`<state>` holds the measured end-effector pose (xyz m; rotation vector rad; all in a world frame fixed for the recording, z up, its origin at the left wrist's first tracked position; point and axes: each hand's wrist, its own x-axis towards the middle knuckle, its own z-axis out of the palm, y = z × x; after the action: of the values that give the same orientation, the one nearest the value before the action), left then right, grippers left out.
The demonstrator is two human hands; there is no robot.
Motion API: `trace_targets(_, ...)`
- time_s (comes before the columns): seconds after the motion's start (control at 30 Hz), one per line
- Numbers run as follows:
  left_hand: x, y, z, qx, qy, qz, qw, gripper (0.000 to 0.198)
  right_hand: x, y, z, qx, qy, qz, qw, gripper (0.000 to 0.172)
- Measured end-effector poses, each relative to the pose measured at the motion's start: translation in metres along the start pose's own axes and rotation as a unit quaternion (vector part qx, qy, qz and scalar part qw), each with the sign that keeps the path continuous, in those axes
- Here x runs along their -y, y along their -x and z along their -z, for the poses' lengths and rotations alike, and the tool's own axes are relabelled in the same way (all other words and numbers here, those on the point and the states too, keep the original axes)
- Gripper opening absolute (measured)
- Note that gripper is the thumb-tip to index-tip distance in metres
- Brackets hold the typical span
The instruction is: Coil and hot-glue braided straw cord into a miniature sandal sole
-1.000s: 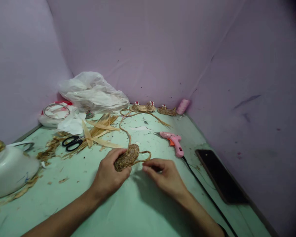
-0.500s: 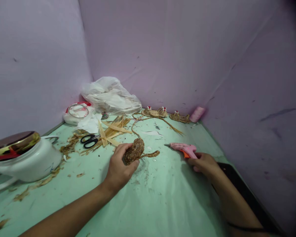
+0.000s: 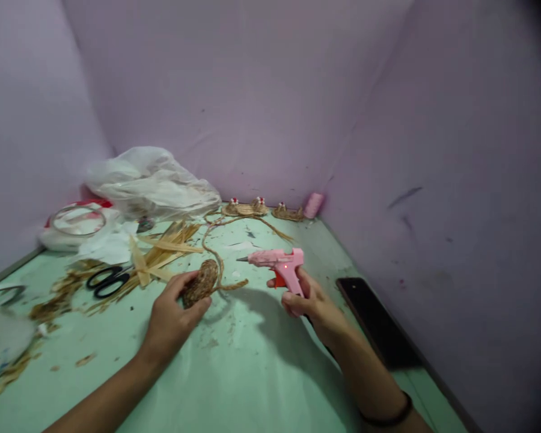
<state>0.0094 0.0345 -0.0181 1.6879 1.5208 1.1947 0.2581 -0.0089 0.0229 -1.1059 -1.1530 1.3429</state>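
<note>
My left hand (image 3: 174, 313) is closed around a coiled braided-straw piece (image 3: 201, 282) resting on the pale green table (image 3: 252, 373). A loose braid tail (image 3: 214, 243) runs from the coil toward the back. My right hand (image 3: 309, 297) grips the handle of a pink glue gun (image 3: 277, 264), lifted off the table with its nozzle pointing left toward the coil. A small red light shows on the gun's body.
Black scissors (image 3: 108, 281) and straw strips (image 3: 162, 252) lie left of the coil. A crumpled plastic bag (image 3: 148, 180) and a round container (image 3: 74, 222) sit behind. Small straw pieces (image 3: 246, 208) and a pink spool (image 3: 314, 205) line the back wall. A dark phone (image 3: 374, 319) lies right.
My right hand left the braid, reached right to the glue gun, picked it up and brought it toward the coil. My left hand stayed on the coil.
</note>
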Motion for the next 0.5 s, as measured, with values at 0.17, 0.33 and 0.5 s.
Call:
trace_targets(0.17,-0.0014,-0.0008,0.0007,-0.001,-0.012,-0.012,1.000,0.048,0.0006,0.0036,-0.0032,-0.005,0.028,0.033,0.999,0.047)
trace_targets(0.33,0.0013,0.0029,-0.0018,-0.009,-0.047,-0.054,0.997,0.047,0.0006,0.0076,-0.0050,0.028,0.029,0.056,0.998,0.044)
trace_targets(0.5,0.0084,0.0007,-0.0048,-0.044,-0.053,-0.085,0.994,0.044,-0.0039,0.0063,-0.0008,0.082,0.006,0.084,0.993,0.040)
